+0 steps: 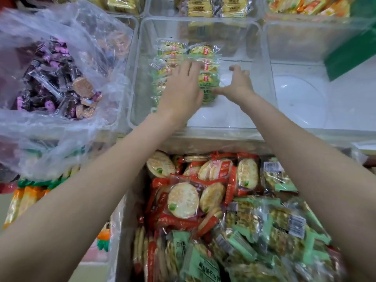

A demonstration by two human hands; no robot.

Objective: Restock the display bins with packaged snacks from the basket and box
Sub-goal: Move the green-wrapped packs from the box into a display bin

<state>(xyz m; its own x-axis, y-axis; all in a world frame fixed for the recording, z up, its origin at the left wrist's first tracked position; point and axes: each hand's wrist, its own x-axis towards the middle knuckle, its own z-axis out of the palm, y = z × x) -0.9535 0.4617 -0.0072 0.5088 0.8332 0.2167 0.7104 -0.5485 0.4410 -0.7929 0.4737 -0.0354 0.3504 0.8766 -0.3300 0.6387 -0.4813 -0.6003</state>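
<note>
We have both hands inside the middle clear bin (264, 64), arranging green packets (205, 64). Our left hand (182, 92) lies flat on the rows of packets at the left half of the bin, fingers straight and close together, pressing down on them and gripping nothing. Our right hand (237, 84) sits just right of the stack, its thumb touching the nearest packet's edge and its fingers loosely spread toward the bare bin floor; it holds nothing that we can see.

The packets stand in two rows running away from us, filling only the left part of the bin; the right part shows bare bottom. The bin to the right (305, 102) shows only its white floor, with a green board (354, 49) leaning over its far corner. On the left, a plastic bag (67, 37) lies open over another bin, holding dark purple packets (46, 82) and some round biscuits.

Below our arms, the box (122, 251) is heaped with supply: red packets of round crackers (183, 200) toward the left and middle, green ones (284, 226) toward the right and front. Yellow packets (203, 7) fill the bins at the back.
</note>
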